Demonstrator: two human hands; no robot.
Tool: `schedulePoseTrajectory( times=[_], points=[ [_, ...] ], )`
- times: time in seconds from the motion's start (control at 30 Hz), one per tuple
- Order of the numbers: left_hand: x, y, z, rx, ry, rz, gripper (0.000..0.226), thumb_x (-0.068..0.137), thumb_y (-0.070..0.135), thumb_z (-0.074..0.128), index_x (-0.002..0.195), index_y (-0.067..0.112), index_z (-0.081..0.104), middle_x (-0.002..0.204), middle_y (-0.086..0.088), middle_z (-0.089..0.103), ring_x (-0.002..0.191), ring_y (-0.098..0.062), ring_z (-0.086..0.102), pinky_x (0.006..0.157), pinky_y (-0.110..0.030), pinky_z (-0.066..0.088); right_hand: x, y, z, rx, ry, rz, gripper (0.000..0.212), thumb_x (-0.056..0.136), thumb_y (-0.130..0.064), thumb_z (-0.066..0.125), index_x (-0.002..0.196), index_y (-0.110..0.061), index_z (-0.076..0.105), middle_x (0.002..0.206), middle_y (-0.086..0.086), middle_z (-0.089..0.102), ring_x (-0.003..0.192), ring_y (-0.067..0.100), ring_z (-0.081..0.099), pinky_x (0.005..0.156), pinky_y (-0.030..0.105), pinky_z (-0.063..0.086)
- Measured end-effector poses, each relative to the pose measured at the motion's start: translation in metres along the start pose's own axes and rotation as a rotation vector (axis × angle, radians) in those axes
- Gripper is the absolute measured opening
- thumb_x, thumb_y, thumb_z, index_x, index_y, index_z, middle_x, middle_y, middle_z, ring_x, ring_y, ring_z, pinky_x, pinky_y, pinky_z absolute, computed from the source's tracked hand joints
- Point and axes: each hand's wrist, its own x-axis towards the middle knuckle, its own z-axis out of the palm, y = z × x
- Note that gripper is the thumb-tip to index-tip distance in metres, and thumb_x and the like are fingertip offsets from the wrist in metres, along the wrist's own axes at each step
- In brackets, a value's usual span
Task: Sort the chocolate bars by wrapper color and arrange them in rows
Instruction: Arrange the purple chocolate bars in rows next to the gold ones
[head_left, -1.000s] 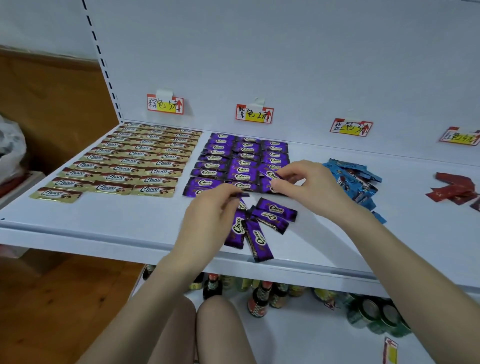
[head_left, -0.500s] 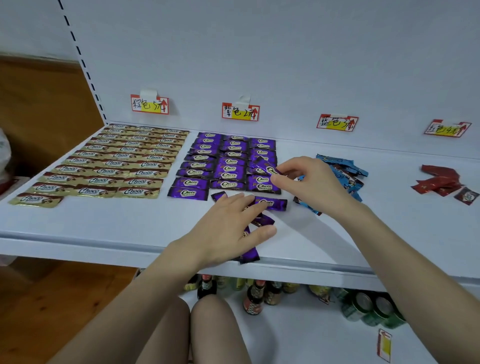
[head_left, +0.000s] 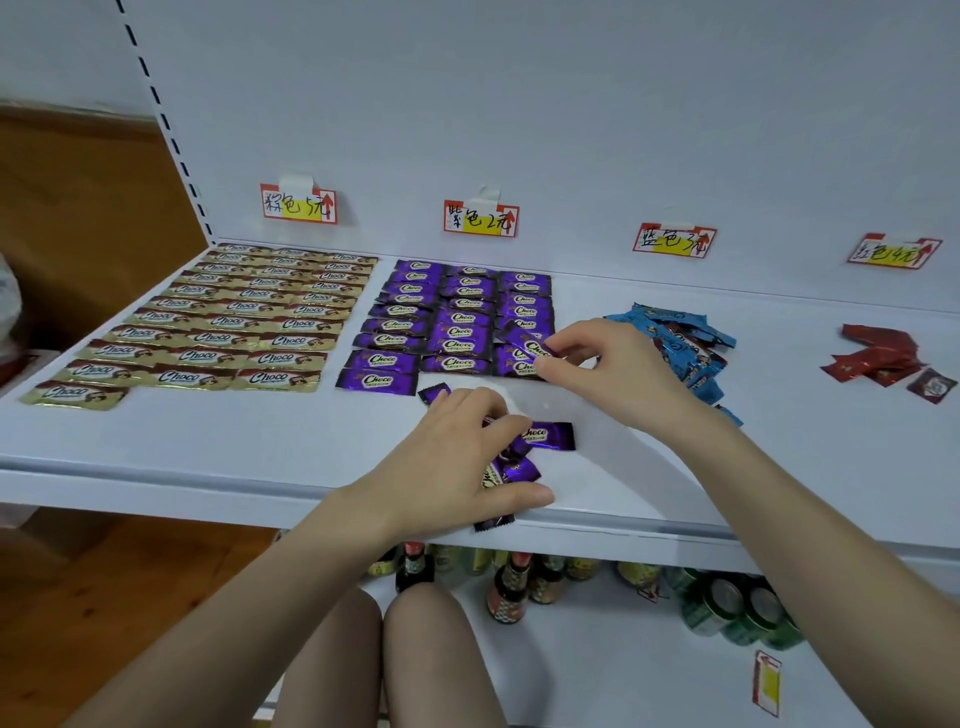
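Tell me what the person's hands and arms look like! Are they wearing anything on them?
Nothing at all is worn. The left hand and the right hand are bare, with no gloves, and no rings show. The left forearm and the right forearm are bare too: no sleeves, watch or bracelets as far as the picture reaches.

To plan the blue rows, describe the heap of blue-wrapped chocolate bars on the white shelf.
The blue foil-wrapped chocolate bars lie in a loose heap, overlapping at mixed angles, some showing dark-brown print. It sits on the white shelf below the third price tag, right of the purple-wrapped rows. The right hand hides its near-left edge; contact is unclear.
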Motion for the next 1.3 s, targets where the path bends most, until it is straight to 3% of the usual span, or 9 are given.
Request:
schedulePoseTrajectory(
  times=[0.17, 0.3, 0.47, 0.6, 0.73, 0.83, 0.93, 1.2, 1.3],
  points=[
    [0.000, 0.002, 0.000, -0.060, 0.024, -0.008, 0.068, 0.075, 0.069, 0.039, 0.100, 0.009, 0.059, 0.100, -0.002, 0.055, 0.095, -0.016, 0.045, 0.080, -0.014, 0.029, 0.000, -0.002, 0.001, -0.003, 0.007, -0.007, 0.023, 0.082, -0.027, 0.067, 0.099, -0.012, 0.068, 0.091, -0.004, 0.059, 0.081, 0.008, 0.056, 0.060, 0.000, 0.037],
    [-0.001, 0.003, -0.002, -0.047, 0.052, -0.029, 0.053, 0.080, 0.056, 0.053, 0.105, 0.010, 0.064, 0.097, -0.003, 0.061, 0.094, -0.020, 0.054, 0.078, -0.011, 0.031, 0.000, -0.002, 0.003, -0.010, 0.001, -0.012, 0.025, 0.082, -0.028, 0.066, 0.102, -0.012, 0.067, 0.094, -0.003, 0.060, 0.084, 0.008, 0.057, 0.062, 0.000, 0.037],
    [-0.005, 0.002, 0.004, 0.151, 0.082, -0.033, 0.057, 0.090, 0.057, 0.037, 0.089, 0.014, 0.074, 0.103, -0.012, 0.066, 0.096, -0.031, 0.062, 0.084, -0.039, 0.044, 0.000, -0.001, 0.005, -0.017, -0.001, -0.018, 0.025, 0.082, -0.028, 0.067, 0.102, -0.012, 0.067, 0.094, -0.003, 0.060, 0.084, 0.009, 0.056, 0.065, 0.007, 0.040],
    [-0.010, 0.010, 0.000, 0.138, 0.079, -0.043, 0.077, 0.095, 0.060, 0.010, 0.105, 0.016, 0.071, 0.109, -0.015, 0.067, 0.102, -0.034, 0.063, 0.085, -0.046, 0.049, 0.002, 0.001, 0.007, -0.022, -0.008, -0.021, 0.026, 0.082, -0.029, 0.067, 0.103, -0.012, 0.067, 0.096, -0.001, 0.061, 0.085, 0.009, 0.057, 0.068, 0.011, 0.040],
    [-0.015, 0.013, -0.006, 0.168, -0.134, -0.087, 0.097, 0.071, 0.080, 0.008, 0.145, 0.023, 0.035, 0.150, -0.012, 0.030, 0.140, -0.029, 0.021, 0.114, -0.042, 0.013, 0.002, -0.001, 0.010, -0.028, -0.015, -0.032, 0.024, 0.082, -0.029, 0.067, 0.101, -0.013, 0.068, 0.095, -0.001, 0.062, 0.085, 0.010, 0.057, 0.068, 0.012, 0.040],
    [-0.015, 0.010, 0.001, 0.242, -0.024, -0.004, 0.087, 0.076, 0.078, 0.027, 0.119, 0.011, 0.060, 0.115, -0.018, 0.059, 0.108, -0.037, 0.054, 0.094, -0.046, 0.042, 0.000, -0.004, 0.010, -0.036, -0.035, -0.062, 0.019, 0.083, -0.026, 0.066, 0.096, -0.013, 0.070, 0.090, 0.000, 0.061, 0.083, 0.013, 0.057, 0.067, 0.021, 0.043],
    [-0.015, 0.001, 0.013, 0.209, 0.135, 0.074, 0.071, 0.076, 0.072, 0.041, 0.097, 0.008, 0.067, 0.091, -0.010, 0.063, 0.085, -0.030, 0.059, 0.079, -0.033, 0.048, -0.001, -0.006, 0.011, -0.094, -0.072, -0.120, 0.020, 0.083, -0.025, 0.065, 0.096, -0.010, 0.070, 0.089, 0.004, 0.059, 0.083, 0.017, 0.056, 0.068, 0.025, 0.043],
    [-0.025, -0.007, 0.013, 0.171, 0.237, 0.237, 0.048, 0.081, 0.055, 0.051, 0.084, 0.010, 0.068, 0.085, -0.008, 0.063, 0.073, -0.026, 0.059, 0.066, -0.026, 0.039, 0.011, -0.019, 0.030, -0.194, -0.180, -0.196, 0.027, 0.085, -0.026, 0.064, 0.105, -0.009, 0.067, 0.086, -0.001, 0.055, 0.086, 0.017, 0.053, 0.074, 0.023, 0.039],
    [-0.030, -0.008, 0.010, 0.190, 0.215, 0.285, 0.042, 0.084, 0.048, 0.050, 0.088, 0.009, 0.067, 0.090, -0.010, 0.064, 0.077, -0.028, 0.061, 0.070, -0.027, 0.038, 0.017, -0.022, 0.039, -0.260, -0.233, -0.228, 0.029, 0.085, -0.028, 0.063, 0.099, -0.003, 0.067, 0.087, 0.010, 0.061, 0.088, 0.022, 0.053, 0.080, 0.037, 0.044]
  ],
)
